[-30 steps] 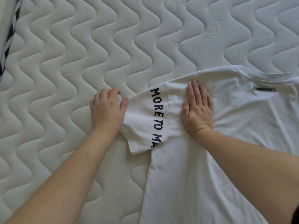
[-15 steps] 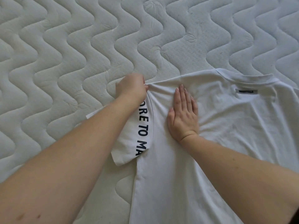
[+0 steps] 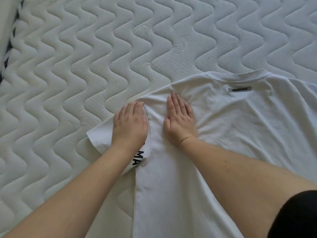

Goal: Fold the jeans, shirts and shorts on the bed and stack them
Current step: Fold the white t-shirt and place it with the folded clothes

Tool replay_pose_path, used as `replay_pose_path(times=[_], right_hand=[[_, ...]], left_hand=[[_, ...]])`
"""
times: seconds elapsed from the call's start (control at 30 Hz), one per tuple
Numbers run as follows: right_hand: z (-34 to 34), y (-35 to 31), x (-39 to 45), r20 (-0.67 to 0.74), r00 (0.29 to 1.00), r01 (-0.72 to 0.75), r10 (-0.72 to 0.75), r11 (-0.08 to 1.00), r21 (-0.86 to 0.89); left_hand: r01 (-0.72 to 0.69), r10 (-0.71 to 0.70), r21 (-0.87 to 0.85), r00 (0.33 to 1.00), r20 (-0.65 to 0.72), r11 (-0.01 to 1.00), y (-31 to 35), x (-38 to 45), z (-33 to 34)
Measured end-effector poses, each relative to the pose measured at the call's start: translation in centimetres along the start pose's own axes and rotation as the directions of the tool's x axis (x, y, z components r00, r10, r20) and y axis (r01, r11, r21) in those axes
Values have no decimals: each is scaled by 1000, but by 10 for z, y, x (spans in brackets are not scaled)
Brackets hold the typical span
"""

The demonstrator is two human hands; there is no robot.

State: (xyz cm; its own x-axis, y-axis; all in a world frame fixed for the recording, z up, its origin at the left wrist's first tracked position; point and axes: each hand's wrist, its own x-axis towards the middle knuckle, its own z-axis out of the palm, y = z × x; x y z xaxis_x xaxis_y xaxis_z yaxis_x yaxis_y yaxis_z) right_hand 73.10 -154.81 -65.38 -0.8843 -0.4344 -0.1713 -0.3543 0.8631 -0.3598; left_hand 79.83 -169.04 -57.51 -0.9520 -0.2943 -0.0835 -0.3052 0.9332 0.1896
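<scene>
A white T-shirt (image 3: 248, 127) lies spread flat on the mattress, collar and a small dark label toward the far side. Its left sleeve (image 3: 101, 137) carries black lettering, of which only "MA" shows. My left hand (image 3: 130, 123) presses palm down on that sleeve near the shoulder seam, fingers together and slightly curled. My right hand (image 3: 180, 120) lies flat on the shirt's body just right of the seam, fingers straight and pointing away from me. Neither hand holds any cloth.
The quilted white mattress (image 3: 85, 66) with a wavy stitch pattern fills the view. At the far left runs a striped dark-and-white edge (image 3: 8, 48). A dark piece of my own clothing (image 3: 298, 215) shows at the bottom right.
My left hand moved from the sleeve's outer end to the shoulder seam, then settled palm down on the sleeve. My right hand stayed flat on the shirt.
</scene>
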Motion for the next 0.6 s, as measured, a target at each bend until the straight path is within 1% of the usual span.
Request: replay_pose_path(times=[0.07,0.1,0.13,0.17,0.2,0.23,0.27,0.3,0.37,0.43,0.5,0.6], right_hand=[[-18,3,0,65,997,22,-31,990,140],[-32,5,-1,86,996,13,-37,964,266],[-48,7,-6,79,997,-18,-17,903,429],[-64,13,-13,38,999,-51,36,807,588],[-79,25,-23,-31,993,-59,112,715,697],[-94,40,-37,-96,978,-51,183,663,747],[-106,58,-53,-146,963,-43,227,666,745],[-116,83,-70,-184,947,-53,263,694,718],[-132,138,-101,-203,911,-149,360,744,652],[-146,190,-125,-208,874,-245,438,770,590],[-156,233,-143,-251,858,-273,449,810,519],[-163,283,-158,-289,836,-331,467,848,413]], left_hand=[[-41,40,2,997,67,999,16,-18,-11],[-59,59,-10,995,86,998,28,-26,-15],[-76,78,-29,993,90,997,42,-33,-18],[-96,100,-54,991,84,994,58,-40,-19],[-123,128,-78,989,68,989,74,-44,-18],[-152,158,-96,986,58,984,92,-47,-15],[-179,187,-105,980,68,978,109,-51,-10],[-214,223,-105,971,88,971,129,-53,-4],[-288,298,-92,946,125,953,170,-55,11],[-378,385,-77,911,146,923,212,-52,31],[-439,448,-90,880,158,894,256,-46,52],[-468,479,-106,861,170,878,317,-31,83]])
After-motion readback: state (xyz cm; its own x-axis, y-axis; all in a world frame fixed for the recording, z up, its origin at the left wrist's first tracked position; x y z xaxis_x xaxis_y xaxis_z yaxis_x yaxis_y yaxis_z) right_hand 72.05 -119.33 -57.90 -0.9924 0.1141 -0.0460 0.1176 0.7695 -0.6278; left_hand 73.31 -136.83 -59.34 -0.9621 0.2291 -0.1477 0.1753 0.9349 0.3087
